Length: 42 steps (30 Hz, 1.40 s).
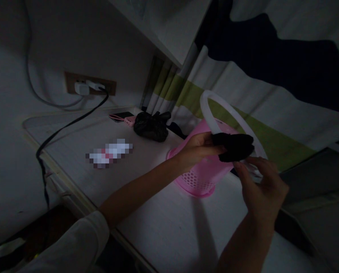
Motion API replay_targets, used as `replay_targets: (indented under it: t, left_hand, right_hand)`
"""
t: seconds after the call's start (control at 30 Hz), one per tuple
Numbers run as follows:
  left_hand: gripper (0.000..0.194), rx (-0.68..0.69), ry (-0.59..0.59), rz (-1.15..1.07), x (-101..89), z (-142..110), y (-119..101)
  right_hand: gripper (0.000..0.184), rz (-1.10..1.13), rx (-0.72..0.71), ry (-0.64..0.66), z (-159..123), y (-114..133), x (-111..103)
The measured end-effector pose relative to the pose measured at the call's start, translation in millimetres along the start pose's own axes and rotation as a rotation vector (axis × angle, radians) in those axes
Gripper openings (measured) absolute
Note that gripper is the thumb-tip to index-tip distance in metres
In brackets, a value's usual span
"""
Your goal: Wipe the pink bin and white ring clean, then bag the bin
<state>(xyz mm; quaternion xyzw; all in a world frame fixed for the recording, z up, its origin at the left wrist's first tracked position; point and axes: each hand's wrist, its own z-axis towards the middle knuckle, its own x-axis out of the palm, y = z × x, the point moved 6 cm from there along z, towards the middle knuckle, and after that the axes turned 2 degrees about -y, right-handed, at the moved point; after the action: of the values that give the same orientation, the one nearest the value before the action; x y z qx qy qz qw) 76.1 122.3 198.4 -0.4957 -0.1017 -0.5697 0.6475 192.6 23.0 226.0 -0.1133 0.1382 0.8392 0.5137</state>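
My left hand (197,148) grips one end of a small black cloth item (234,146), held above a pink perforated basket (199,178) with a white hoop handle (214,110). My right hand (261,182) is just below and to the right of the cloth, its fingers curled, touching the cloth's lower edge and the basket's handle. The basket stands on a white table (163,227). What lies inside the basket is hidden by my hands.
A crumpled black bag (151,127) and a phone with a pink item (121,116) lie at the table's back. A black cable (64,131) runs from a wall socket (89,87) across the table's left edge. A striped curtain (243,94) hangs behind.
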Motion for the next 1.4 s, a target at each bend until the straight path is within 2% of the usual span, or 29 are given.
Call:
replay_targets:
  t: [0.1,0.23,0.4,0.5,0.63,0.8,0.97,1.4]
  left_hand:
    - [0.032,0.021,0.003,0.023,-3.2,1.6,-5.0]
    - [0.026,0.057,0.048,0.048,-12.3,6.0,-19.7]
    - [0.024,0.071,0.093,0.036,-26.6,10.8,-38.9]
    - [0.022,0.07,0.115,0.045,-29.2,11.7,-40.8]
    - [0.019,0.084,0.148,0.056,-27.6,11.0,-38.7]
    - [0.019,0.089,0.106,0.05,-26.2,8.8,-41.1]
    - [0.025,0.086,0.067,0.023,-26.0,8.8,-40.9]
    - [0.017,0.081,0.029,0.042,-26.7,10.0,-33.9]
  right_hand:
    - [0.019,-0.024,-0.03,0.087,2.0,1.1,1.4]
    - [0.025,-0.031,-0.028,0.211,0.6,-11.9,-4.7]
    - [0.028,0.001,0.004,0.256,-3.0,-35.4,-18.1]
    - [0.027,0.04,0.033,0.268,-5.1,-43.1,-19.2]
    - [0.025,0.129,0.072,0.228,-6.6,-47.2,-18.5]
    - [0.024,0.178,0.12,0.162,-5.7,-46.3,-19.6]
    - [0.024,0.153,0.145,0.096,-4.9,-41.0,-22.4]
    - [0.027,0.04,0.197,0.033,-5.0,-28.0,-11.1]
